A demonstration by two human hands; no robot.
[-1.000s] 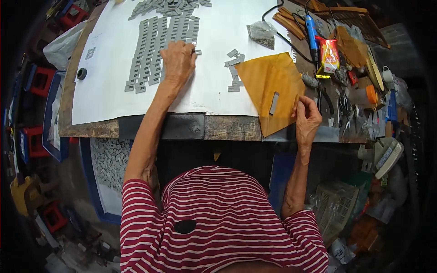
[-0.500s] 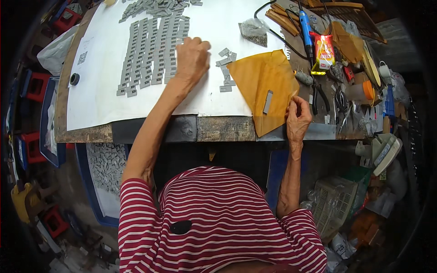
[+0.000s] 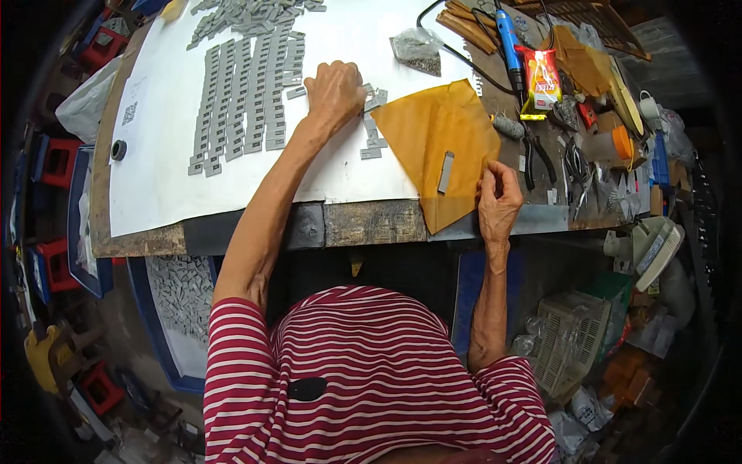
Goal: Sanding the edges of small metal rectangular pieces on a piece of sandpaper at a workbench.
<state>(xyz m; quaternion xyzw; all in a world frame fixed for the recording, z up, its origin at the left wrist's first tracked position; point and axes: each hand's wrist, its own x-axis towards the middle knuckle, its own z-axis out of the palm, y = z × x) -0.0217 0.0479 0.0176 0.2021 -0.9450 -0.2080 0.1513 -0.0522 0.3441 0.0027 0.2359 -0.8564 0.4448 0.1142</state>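
My left hand (image 3: 335, 94) is curled closed over the white sheet (image 3: 309, 182), between neat rows of small grey rectangular pieces (image 3: 236, 104) and a loose cluster of the same pieces (image 3: 375, 143). Its fingers hide whatever they hold. One grey piece (image 3: 296, 92) lies just left of its knuckles. With thumb and fingers together, my right hand (image 3: 499, 199) pinches the right corner of an amber-brown paper sheet (image 3: 456, 116). A longer grey strip (image 3: 445, 172) rests on that paper, which overlaps the table's front edge.
A heap of grey pieces (image 3: 247, 19) lies beyond the rows. To the right are a clear bag of small parts (image 3: 417, 52), a blue pen-shaped tool (image 3: 508, 39), a red-yellow packet (image 3: 541, 77) and pliers (image 3: 541, 161). Below the table, a blue-rimmed bin (image 3: 182, 298) holds many pieces.
My left hand has moved right, away from the rows and up to the loose cluster. A single piece now shows left of it. My right hand keeps its pinch; the whole view has shifted slightly.
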